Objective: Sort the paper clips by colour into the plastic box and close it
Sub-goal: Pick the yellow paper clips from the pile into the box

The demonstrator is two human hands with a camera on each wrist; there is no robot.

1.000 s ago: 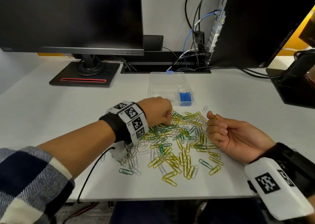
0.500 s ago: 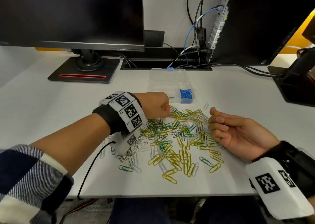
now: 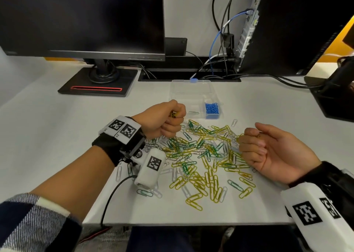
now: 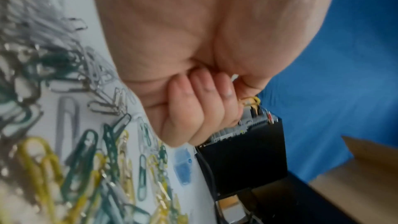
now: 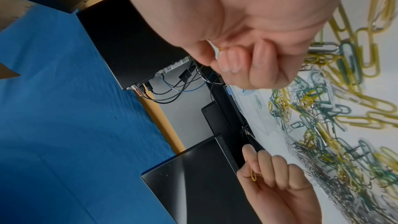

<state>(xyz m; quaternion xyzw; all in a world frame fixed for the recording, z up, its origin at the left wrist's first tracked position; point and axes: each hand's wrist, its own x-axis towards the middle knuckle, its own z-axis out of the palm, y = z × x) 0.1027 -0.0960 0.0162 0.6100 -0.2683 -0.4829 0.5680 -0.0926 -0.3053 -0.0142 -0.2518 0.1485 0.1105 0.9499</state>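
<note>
Left hand [image 3: 162,118] fisted round yellow clips [image 3: 174,115] beside the box [image 3: 191,90]; right hand [image 3: 268,150] curled, fingers pinching a yellow clip. Risk: spilling into the wrong compartment, beside blue clips [image 3: 211,109].

Bright, even indoor light across all three views.
The head view is sharp, with wide-angle bending at its edges and soft shadows under the hands on the pale table [image 3: 57,129]. Both wrist views are tilted and distorted; paper clips [image 4: 43,159] nearest each lens blur, and the skin close to the camera looks smeared.
</note>
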